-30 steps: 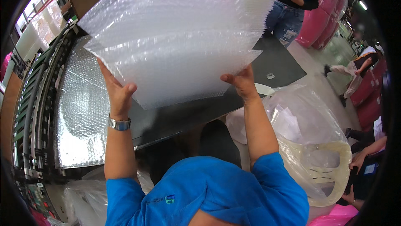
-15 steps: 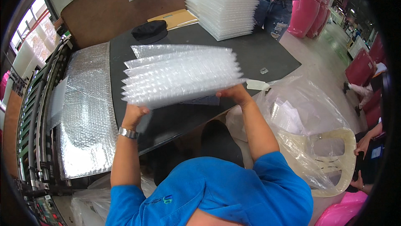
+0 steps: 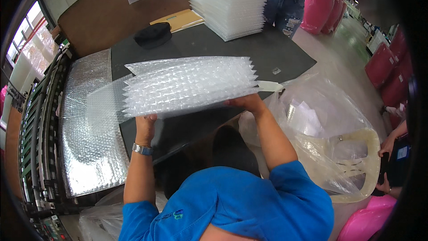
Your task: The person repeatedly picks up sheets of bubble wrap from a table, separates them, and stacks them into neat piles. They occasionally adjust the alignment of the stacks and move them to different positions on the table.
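Between both hands I hold a thick stack of clear bubble-wrap sheets or bags [image 3: 189, 83] over the front of the dark table [image 3: 214, 54]. My left hand [image 3: 146, 124], with a metal watch on its wrist, grips the stack's near left corner, thumb showing at the lower edge. My right hand [image 3: 247, 103] grips the near right edge; its fingers are partly hidden underneath. The stack's edges fan out in points on both sides. A separate thin bubble-wrap sheet [image 3: 107, 103] lies to the left of the stack, on a silvery bubble sheet [image 3: 89, 152].
A tall bubble-wrap pile [image 3: 227, 7] stands at the back, near another person [image 3: 285, 5]. A black cap [image 3: 153, 35] and yellow envelopes [image 3: 180, 19] lie behind. Machine rollers [image 3: 42, 120] run along the left. A chair [image 3: 372, 165] with clear plastic stands right.
The stack's fanned layers are more even and packed closer together. The thin sheet on the left now reaches further right, toward the stack. My view has shifted slightly.
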